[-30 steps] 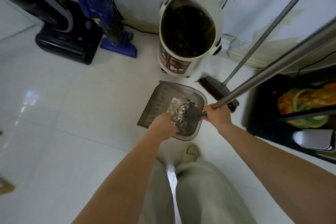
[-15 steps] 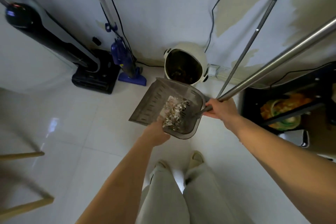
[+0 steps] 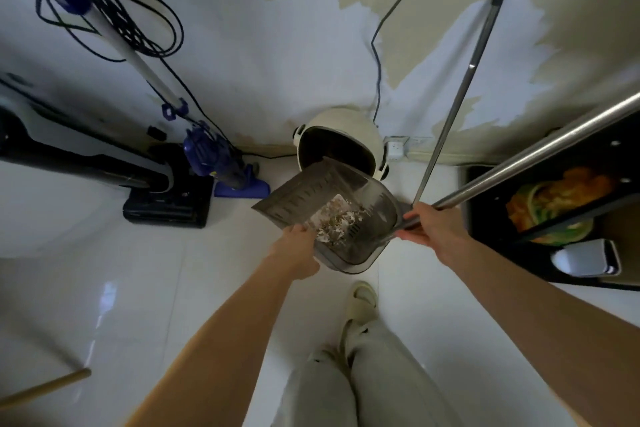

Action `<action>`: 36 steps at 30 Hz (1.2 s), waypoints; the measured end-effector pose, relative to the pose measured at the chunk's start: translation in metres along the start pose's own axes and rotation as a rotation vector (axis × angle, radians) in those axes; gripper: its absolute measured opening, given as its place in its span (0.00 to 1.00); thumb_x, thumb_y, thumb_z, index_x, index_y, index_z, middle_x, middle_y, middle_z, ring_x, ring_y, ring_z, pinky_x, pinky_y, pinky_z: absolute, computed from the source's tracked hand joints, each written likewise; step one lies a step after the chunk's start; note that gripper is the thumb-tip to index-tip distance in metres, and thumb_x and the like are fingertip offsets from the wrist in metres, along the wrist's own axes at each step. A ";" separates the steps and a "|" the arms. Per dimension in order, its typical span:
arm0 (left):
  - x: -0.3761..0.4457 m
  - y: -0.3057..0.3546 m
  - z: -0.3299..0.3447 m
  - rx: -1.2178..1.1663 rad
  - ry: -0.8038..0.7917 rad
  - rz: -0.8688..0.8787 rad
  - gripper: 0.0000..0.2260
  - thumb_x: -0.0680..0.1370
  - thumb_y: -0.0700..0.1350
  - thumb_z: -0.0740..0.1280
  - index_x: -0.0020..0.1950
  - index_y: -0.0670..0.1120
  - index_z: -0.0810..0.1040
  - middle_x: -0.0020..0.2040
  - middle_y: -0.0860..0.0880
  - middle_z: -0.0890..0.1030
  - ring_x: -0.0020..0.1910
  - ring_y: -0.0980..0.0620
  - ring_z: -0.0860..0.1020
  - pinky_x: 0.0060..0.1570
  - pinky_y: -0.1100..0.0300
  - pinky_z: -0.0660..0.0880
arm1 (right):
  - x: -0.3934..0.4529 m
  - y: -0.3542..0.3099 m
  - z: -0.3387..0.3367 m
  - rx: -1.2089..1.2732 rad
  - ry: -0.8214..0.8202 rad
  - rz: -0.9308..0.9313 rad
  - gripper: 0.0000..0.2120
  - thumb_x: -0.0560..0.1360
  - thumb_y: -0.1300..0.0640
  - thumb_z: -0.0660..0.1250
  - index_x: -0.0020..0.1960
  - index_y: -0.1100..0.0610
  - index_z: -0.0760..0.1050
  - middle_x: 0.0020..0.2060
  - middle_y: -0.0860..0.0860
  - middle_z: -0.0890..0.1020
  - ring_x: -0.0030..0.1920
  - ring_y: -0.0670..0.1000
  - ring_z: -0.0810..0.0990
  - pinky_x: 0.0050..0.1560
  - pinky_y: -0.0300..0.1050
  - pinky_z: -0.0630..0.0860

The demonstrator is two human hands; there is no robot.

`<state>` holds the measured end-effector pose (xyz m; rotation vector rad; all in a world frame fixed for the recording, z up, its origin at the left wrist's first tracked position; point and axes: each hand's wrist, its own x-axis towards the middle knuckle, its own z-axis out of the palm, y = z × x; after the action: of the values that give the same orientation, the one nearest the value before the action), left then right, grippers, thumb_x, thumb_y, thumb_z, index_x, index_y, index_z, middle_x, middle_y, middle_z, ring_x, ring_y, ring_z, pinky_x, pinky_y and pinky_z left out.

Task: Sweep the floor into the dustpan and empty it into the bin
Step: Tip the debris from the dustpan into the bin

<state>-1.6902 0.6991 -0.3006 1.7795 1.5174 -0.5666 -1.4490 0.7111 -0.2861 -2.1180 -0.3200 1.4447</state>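
A grey dustpan (image 3: 298, 196) hangs in the air, its front lip over the mouth of the cream bin (image 3: 341, 135) by the wall. Pale scraps of debris (image 3: 337, 224) lie in the pan's rear. My left hand (image 3: 298, 248) grips the pan's near left edge. My right hand (image 3: 433, 224) grips the base of the pan's long metal handle (image 3: 540, 156), which runs up to the right. The broom's metal pole (image 3: 460, 90) leans against the wall right of the bin.
A black upright cleaner (image 3: 166, 198) and a blue vacuum (image 3: 221, 163) with coiled cable stand at the left wall. A black shelf unit (image 3: 491, 204) holding colourful dishes sits at right. My legs and one shoe (image 3: 362, 302) are below. A wooden stick (image 3: 41, 388) lies at lower left.
The dustpan has risen from near the floor and moved forward, so its lip now reaches over the bin's opening. Both hands kept their grips.
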 end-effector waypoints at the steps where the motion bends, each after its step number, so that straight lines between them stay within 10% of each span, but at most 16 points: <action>1: 0.007 -0.002 -0.003 0.021 0.001 0.009 0.28 0.76 0.46 0.66 0.74 0.43 0.62 0.72 0.42 0.64 0.72 0.42 0.60 0.66 0.49 0.67 | 0.003 0.000 0.003 0.013 0.009 0.022 0.09 0.75 0.63 0.65 0.51 0.68 0.77 0.42 0.63 0.84 0.37 0.59 0.85 0.38 0.47 0.83; 8: 0.062 -0.028 -0.010 0.037 0.047 0.107 0.36 0.75 0.53 0.69 0.78 0.46 0.57 0.78 0.44 0.55 0.77 0.43 0.53 0.71 0.45 0.63 | 0.029 -0.003 0.043 0.102 0.005 0.151 0.08 0.77 0.64 0.63 0.53 0.67 0.75 0.41 0.63 0.83 0.39 0.61 0.85 0.45 0.53 0.83; 18: 0.133 -0.083 -0.018 -0.440 0.140 0.081 0.55 0.63 0.65 0.76 0.79 0.53 0.45 0.80 0.49 0.44 0.78 0.43 0.42 0.75 0.45 0.45 | 0.048 -0.020 0.099 0.252 0.008 0.130 0.09 0.76 0.67 0.60 0.49 0.69 0.78 0.44 0.67 0.82 0.38 0.62 0.84 0.30 0.45 0.81; 22: 0.146 -0.086 -0.027 -1.144 0.081 -0.218 0.61 0.49 0.69 0.78 0.76 0.57 0.54 0.74 0.45 0.66 0.69 0.38 0.69 0.66 0.39 0.70 | 0.036 -0.012 0.110 0.305 -0.008 0.114 0.10 0.76 0.67 0.61 0.52 0.69 0.78 0.47 0.68 0.81 0.39 0.63 0.84 0.30 0.45 0.81; 27: 0.157 -0.095 -0.024 -1.118 0.093 -0.205 0.38 0.73 0.47 0.74 0.77 0.48 0.57 0.63 0.51 0.69 0.63 0.44 0.72 0.62 0.51 0.71 | 0.034 0.008 0.124 0.372 0.120 0.195 0.10 0.77 0.65 0.61 0.53 0.71 0.76 0.44 0.67 0.82 0.39 0.63 0.84 0.34 0.48 0.83; 36: 0.158 -0.083 -0.015 -0.947 0.227 -0.128 0.44 0.72 0.51 0.74 0.79 0.56 0.49 0.71 0.41 0.65 0.63 0.38 0.72 0.60 0.50 0.72 | 0.014 0.033 0.136 0.762 0.046 0.242 0.10 0.77 0.66 0.58 0.42 0.69 0.75 0.39 0.69 0.81 0.43 0.68 0.82 0.37 0.50 0.83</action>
<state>-1.7396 0.8180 -0.4251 1.0229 1.6560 0.3002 -1.5711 0.7327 -0.3528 -1.5814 0.4594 1.3486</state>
